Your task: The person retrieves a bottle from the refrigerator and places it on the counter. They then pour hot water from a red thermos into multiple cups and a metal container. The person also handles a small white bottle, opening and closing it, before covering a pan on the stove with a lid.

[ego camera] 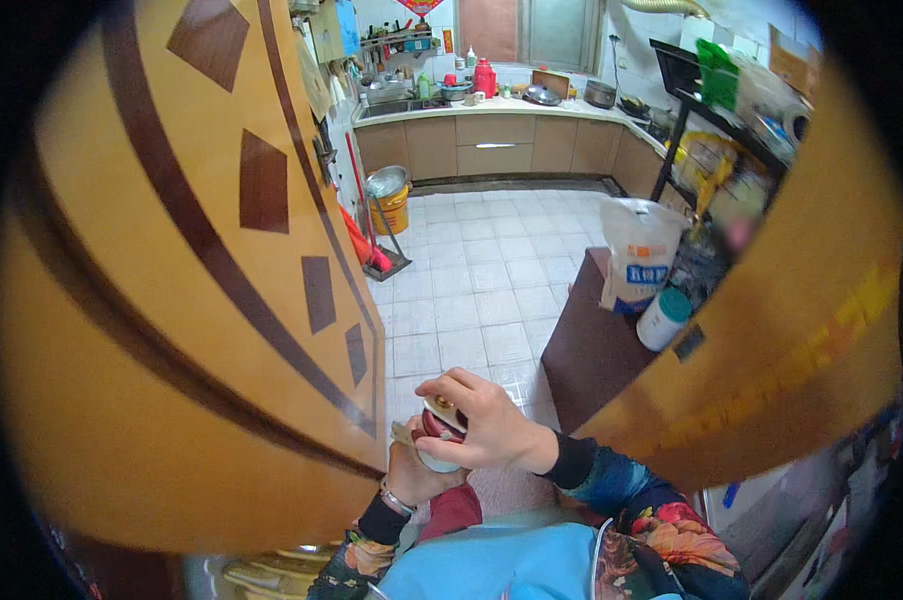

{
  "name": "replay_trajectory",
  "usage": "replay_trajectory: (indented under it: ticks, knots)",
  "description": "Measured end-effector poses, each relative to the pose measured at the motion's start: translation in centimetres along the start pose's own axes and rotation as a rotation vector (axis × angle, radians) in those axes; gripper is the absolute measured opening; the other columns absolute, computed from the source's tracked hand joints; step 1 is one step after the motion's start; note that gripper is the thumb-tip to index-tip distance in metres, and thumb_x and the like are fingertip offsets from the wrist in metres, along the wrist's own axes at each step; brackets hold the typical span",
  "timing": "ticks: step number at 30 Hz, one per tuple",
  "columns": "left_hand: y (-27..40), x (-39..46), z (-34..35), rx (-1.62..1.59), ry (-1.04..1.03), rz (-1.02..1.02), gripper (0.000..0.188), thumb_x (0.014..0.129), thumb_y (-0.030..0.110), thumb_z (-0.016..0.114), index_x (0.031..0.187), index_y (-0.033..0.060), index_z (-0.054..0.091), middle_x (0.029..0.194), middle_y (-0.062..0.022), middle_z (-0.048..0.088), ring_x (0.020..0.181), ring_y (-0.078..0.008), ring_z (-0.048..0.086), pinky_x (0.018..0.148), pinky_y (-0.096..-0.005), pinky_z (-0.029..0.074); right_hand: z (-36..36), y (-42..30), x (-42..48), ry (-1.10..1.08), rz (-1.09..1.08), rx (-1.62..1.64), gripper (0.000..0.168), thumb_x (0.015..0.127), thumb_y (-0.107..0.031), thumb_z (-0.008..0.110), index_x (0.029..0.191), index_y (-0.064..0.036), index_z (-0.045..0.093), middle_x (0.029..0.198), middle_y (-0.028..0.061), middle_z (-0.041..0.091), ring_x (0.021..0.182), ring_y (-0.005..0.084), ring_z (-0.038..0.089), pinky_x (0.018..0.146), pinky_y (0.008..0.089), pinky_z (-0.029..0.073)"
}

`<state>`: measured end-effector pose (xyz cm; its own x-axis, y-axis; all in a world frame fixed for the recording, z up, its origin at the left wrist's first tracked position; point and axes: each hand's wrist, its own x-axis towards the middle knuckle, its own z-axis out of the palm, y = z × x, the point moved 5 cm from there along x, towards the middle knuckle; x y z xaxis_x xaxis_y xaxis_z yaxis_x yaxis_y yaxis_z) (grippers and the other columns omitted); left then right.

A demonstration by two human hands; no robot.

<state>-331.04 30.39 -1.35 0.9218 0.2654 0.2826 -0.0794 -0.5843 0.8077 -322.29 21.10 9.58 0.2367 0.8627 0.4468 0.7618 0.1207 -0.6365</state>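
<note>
Both hands are close together in front of my body, near the edge of a wooden door (219,300). Between them is a small rounded object (441,426), white and dark red with a gold-coloured round part on top. Its exact kind cannot be told. My right hand (493,426) grips it from the right, with fingers curled over the top and the thumb low across its side. My left hand (419,476) holds it from below and is partly covered by it. A small pale metal-looking piece (402,433) sticks out to the left above the left hand.
Tiled floor (474,277) stretches ahead to a kitchen counter (489,111). On the right, a dark red cabinet (590,330) bears a plastic bag (639,251) and a teal-lidded jar (664,319). A yellow bucket (389,210) and a dustpan (388,268) stand at left.
</note>
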Motion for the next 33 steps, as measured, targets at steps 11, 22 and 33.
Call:
replay_trajectory:
  ticks: [11, 22, 33]
  knots:
    - [-7.8, 30.2, -2.7, -0.527, -0.117, 0.111, 0.066, 0.066, 0.022, 0.087, 0.119, 0.0055, 0.053, 0.113, -0.0110, 0.060, 0.098, -0.0231, 0.063, 0.087, -0.0341, 0.052, -13.1, 19.8, 19.5, -0.123, -0.109, 0.148, 0.085, 0.080, -0.044, 0.073, 0.142, 0.001, 0.035, 0.137, 0.0233, 0.043, 0.121, 0.0360, 0.049, 0.101, 0.0434, 0.041]
    - [-21.7, 59.2, 1.0, -0.155, 0.010, 0.081, 0.074, 0.057, 0.024, 0.089, 0.118, 0.0069, 0.051, 0.105, -0.0119, 0.060, 0.097, -0.0279, 0.062, 0.083, -0.0393, 0.051, -21.5, 45.8, 35.4, -0.104, 0.062, -0.131, 0.052, 0.079, -0.031, 0.072, 0.115, 0.002, 0.052, 0.101, 0.0186, 0.056, 0.089, 0.0346, 0.061, 0.078, 0.0390, 0.052]
    - [-30.9, 85.7, 1.1, -0.335, 0.010, -0.095, 0.075, 0.057, 0.020, 0.087, 0.120, 0.0051, 0.049, 0.111, -0.0108, 0.061, 0.103, -0.0226, 0.062, 0.090, -0.0370, 0.051, -29.9, 68.8, 54.2, -0.307, -0.059, 0.158, 0.067, 0.079, -0.038, 0.076, 0.127, -0.002, 0.048, 0.115, 0.0176, 0.053, 0.107, 0.0324, 0.055, 0.093, 0.0388, 0.046]
